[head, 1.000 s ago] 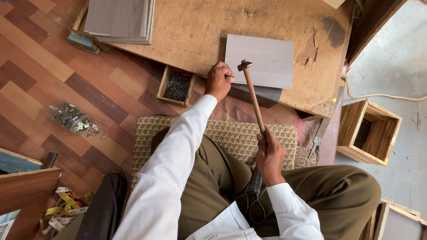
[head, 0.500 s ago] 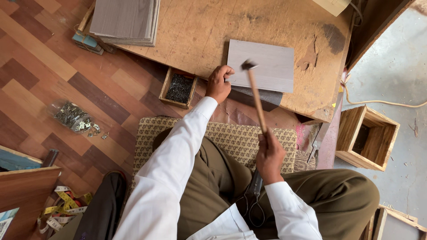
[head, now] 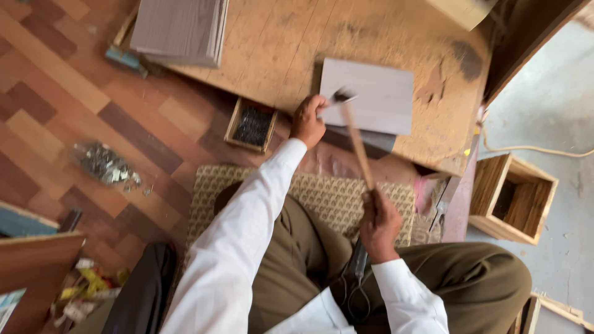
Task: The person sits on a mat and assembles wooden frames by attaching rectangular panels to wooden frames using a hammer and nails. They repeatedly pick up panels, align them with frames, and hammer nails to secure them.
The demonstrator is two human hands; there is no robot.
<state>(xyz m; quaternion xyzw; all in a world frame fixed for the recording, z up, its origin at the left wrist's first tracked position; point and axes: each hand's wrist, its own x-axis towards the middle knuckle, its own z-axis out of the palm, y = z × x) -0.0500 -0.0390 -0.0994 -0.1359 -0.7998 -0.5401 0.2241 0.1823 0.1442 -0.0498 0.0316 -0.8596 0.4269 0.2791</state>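
Note:
My right hand grips the wooden handle of a hammer, whose dark head is blurred just above the left edge of a grey rectangular panel. The panel lies on a low plywood board. My left hand rests at the panel's left edge, fingers pinched together right beside the hammer head; whatever they pinch is too small to see. I sit on a woven mat, in white sleeves and olive trousers.
A small wooden box of dark nails sits left of my left hand. A stack of grey panels lies at the board's far left. An open wooden crate stands at right. Scissors lie on my lap. A bag of hardware is on the floor.
The hammer head has stayed at the panel's left edge and is now motion-blurred. My left hand remains at that edge.

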